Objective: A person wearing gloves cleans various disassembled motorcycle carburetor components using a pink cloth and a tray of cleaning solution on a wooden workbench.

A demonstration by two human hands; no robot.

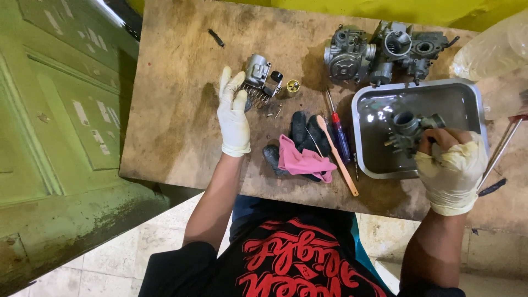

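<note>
Head view, looking down on a worn, stained wooden bench (176,126). Left hand (233,115), in a whitish latex glove, lies nearly flat w/ fingers extended, fingertips touching a small grey cast-metal part (258,74) w/ a coil spring (256,97) at its base; nothing is gripped. Just beside this part: a small yellow cap (292,86) and a few loose screws (273,113).

Right hand (451,165), in a yellowed, soiled glove torn at the fingers, is closed around a grey cast-metal carburetor body (408,131), round bore facing up, held over the tray.

Container: rectangular steel tray (367,99) w/ rounded corners and a shiny, wet-looking bottom; whether any loose part lies in it cannot be told.

Behind the tray: two further carburetor assemblies (379,49), dull grey, side by side on the bench.

Betw. the hands: a crumpled pink cloth (303,160) over dark gloves (300,135); a brush w/ pale wooden handle (336,155); a screwdriver w/ blue-red handle (340,135). Far right: a clear plastic bag (495,49).
</note>
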